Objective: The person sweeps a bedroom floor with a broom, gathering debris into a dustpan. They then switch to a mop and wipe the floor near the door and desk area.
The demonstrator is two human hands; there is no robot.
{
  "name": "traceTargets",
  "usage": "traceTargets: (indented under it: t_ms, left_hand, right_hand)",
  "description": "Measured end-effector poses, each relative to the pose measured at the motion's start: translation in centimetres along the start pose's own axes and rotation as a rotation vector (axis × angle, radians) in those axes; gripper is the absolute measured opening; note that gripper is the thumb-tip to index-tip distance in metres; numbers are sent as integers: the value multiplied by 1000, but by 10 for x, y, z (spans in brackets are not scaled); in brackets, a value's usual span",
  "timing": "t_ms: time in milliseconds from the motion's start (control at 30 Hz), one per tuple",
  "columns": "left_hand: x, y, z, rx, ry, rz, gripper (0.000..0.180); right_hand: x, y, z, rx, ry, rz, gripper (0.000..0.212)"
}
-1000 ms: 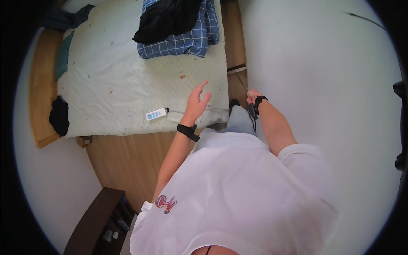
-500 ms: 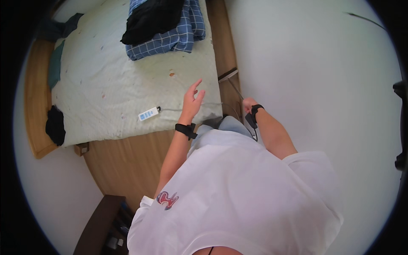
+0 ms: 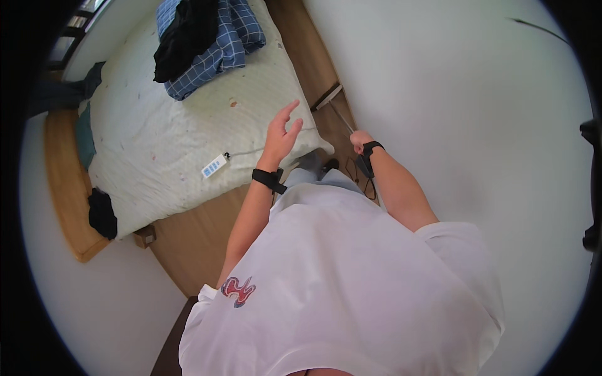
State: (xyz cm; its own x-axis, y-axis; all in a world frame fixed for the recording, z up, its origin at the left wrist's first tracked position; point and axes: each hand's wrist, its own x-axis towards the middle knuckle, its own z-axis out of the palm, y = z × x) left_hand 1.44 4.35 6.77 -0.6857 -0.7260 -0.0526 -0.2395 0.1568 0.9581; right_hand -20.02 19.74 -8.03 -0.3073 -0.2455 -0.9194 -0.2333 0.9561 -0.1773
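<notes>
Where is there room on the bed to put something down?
Try the bed between the white power strip and the wooden headboard, or between that strip and the checked bedding. It's crowded where black clothing lies on the bedding, and around the left hand and grey cord. The floor by the wall has the long-handled tool.

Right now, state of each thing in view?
left hand: open, empty
right hand: closed on the broom
broom: tilted, head low beside the bed
power strip: lying on the bed, cable attached, power unclear
blue checkered quilt: folded, on the bed
black cloth: crumpled, on the quilt
</notes>
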Motion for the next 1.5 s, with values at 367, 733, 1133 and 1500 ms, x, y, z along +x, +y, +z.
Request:
traceTargets:
  t_ms: [367, 733, 1133, 1500]
  left_hand:
    - [-22, 1, 50, 62, -266, -2, 47]
    - [-10, -37, 37, -18, -518, -11, 45]
    - [4, -60, 19, -90, -791, -98, 46]
    - [-9, -82, 39, -84, -921, -85, 47]
  right_hand:
    - [-14, 65, 44, -102, 6, -218, 27]
    - [-35, 101, 122, 447, 35, 62, 31]
    - [-81, 100, 220, 1069, 113, 309, 30]
    - [-92, 138, 259, 1108, -93, 289, 26]
